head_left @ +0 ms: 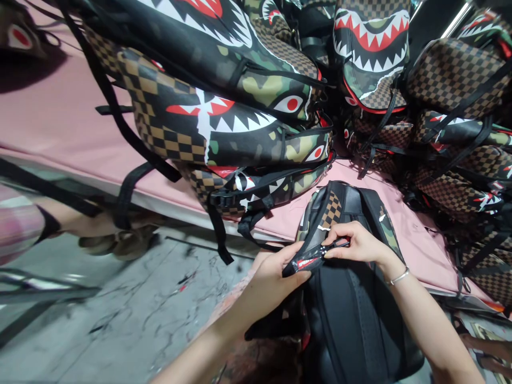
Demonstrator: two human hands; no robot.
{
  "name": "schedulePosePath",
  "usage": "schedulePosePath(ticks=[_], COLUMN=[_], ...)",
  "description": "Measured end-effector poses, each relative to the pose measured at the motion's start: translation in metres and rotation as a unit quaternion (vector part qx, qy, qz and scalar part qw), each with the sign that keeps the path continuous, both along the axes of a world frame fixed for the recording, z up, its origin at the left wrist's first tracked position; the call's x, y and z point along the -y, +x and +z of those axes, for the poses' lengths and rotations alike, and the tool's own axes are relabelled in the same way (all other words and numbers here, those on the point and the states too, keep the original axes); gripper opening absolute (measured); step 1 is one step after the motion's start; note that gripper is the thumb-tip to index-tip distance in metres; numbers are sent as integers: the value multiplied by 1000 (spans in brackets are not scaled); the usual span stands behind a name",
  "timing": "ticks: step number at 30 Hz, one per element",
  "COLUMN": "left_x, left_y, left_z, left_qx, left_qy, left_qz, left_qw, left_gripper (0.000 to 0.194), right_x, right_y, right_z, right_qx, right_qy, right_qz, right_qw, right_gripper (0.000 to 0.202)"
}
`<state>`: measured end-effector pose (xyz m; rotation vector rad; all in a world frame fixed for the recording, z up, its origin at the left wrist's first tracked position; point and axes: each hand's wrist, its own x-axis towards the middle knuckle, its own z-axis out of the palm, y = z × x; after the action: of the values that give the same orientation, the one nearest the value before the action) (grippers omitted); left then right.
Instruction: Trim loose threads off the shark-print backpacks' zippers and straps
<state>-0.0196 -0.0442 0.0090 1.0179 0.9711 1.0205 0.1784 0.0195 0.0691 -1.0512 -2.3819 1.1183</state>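
Note:
A black backpack (pixel 360 314) with camouflage and checkered parts lies half on the pink table, hanging over its edge toward me. My left hand (pixel 280 274) pinches a dark glossy strip (pixel 310 263) with a red and white print, at the backpack's left side. Close beside it, my right hand (pixel 350 242), with a bracelet at the wrist, grips a small black piece (pixel 335 246) between thumb and fingers at the strip's right end. What exactly this piece is cannot be made out.
Stacked shark-mouth backpacks (pixel 224 117) lie on the pink table (pixel 60 114) at the left, and more bags (pixel 460 80) are piled at the right. Loose straps (pixel 220 234) hang over the edge. Another person's arm (pixel 76 216) shows at far left.

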Motion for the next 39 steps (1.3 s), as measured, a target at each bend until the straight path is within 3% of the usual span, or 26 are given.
schedulePosePath(ticks=[6, 10, 13, 15, 17, 23, 39], left_x=[0, 0, -2, -6, -10, -14, -11], left_y=[3, 3, -1, -6, -10, -15, -12], left_z=[3, 4, 5, 5, 4, -1, 6], left_qx=[-20, 43, 106, 137, 160, 184, 171], left_qy=[30, -2, -55, -76, -78, -75, -55], left_qz=[-11, 3, -16, -49, -67, -90, -120], left_qw=[999, 999, 993, 986, 982, 976, 976], left_gripper=[51, 51, 49, 48, 48, 50, 52], right_x=[6, 9, 7, 2, -3, -4, -6], right_y=[-10, -11, -2, 8, 18, 24, 2], right_z=[7, 3, -5, -12, -17, -25, -14], right_qx=[18, 10, -57, -97, -109, -103, -67], right_qy=[23, 24, 44, 98, 153, 204, 283], right_qz=[19, 11, -78, -144, -167, -127, 9], right_qw=[999, 1000, 994, 980, 968, 965, 957], right_gripper=[21, 23, 26, 25, 22, 15, 17])
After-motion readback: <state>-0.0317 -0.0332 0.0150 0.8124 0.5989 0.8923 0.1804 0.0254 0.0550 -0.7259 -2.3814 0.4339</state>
